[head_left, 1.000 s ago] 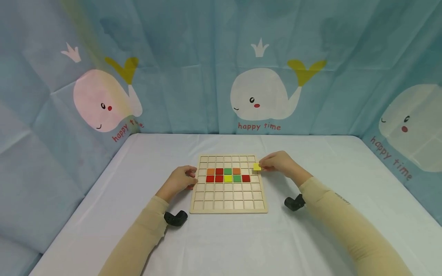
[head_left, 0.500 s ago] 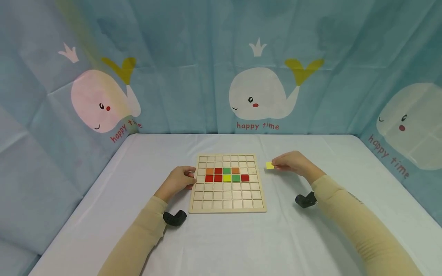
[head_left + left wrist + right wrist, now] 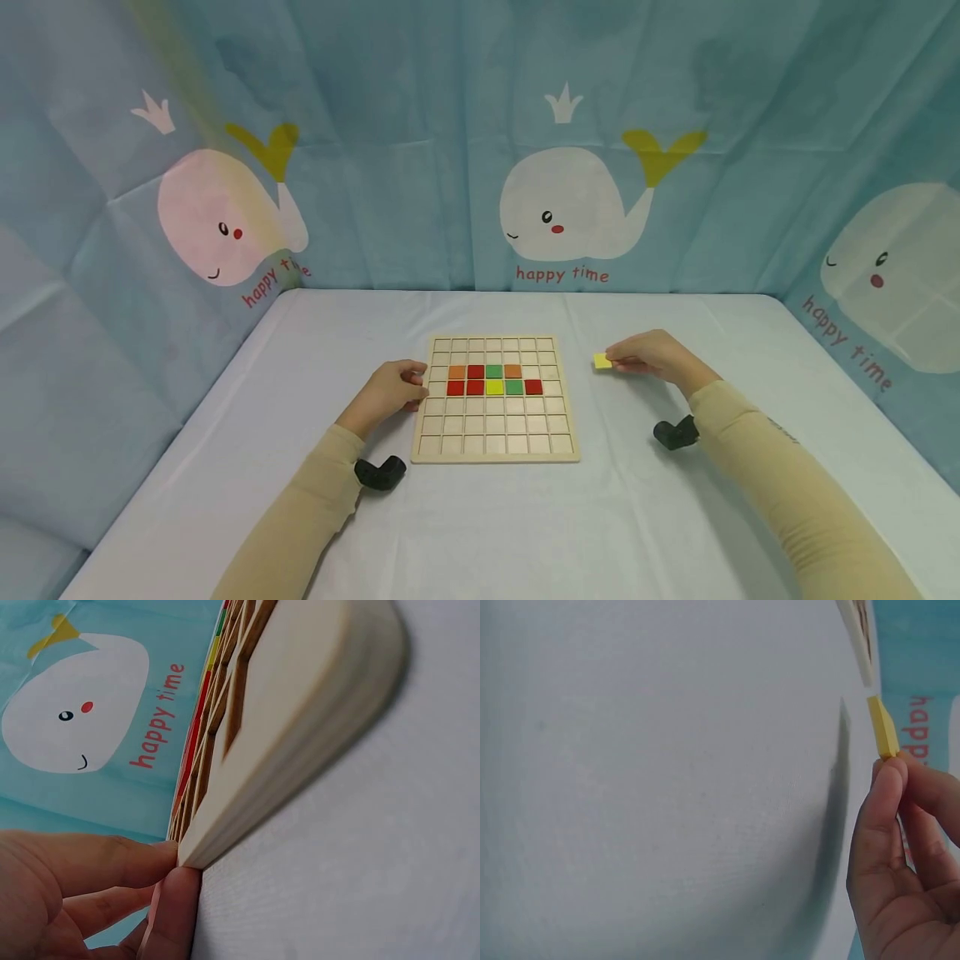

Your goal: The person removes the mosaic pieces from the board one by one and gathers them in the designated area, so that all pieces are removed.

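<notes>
A square wooden grid board (image 3: 495, 457) lies flat on the table. Two rows of coloured square tiles sit in its cells: orange (image 3: 457, 372), red, green and orange in the farther row; red, red, yellow (image 3: 494, 387), green and red in the nearer one. My left hand (image 3: 386, 390) holds the board's left edge between thumb and finger, as the left wrist view shows up close. Off the board's right side, my right hand (image 3: 652, 356) pinches a yellow tile (image 3: 883, 729) by one end between thumb and fingertips, raised above the cloth.
White cloth (image 3: 495, 525) covers the table. Behind it hangs a blue curtain (image 3: 390, 217) printed with whales. Black devices stick out at the left wrist (image 3: 380, 473) and the right wrist (image 3: 677, 433), close over the cloth.
My right hand has carried the yellow tile from over the board's right edge out to the right, away from the board. My left hand stays at the board's left edge.
</notes>
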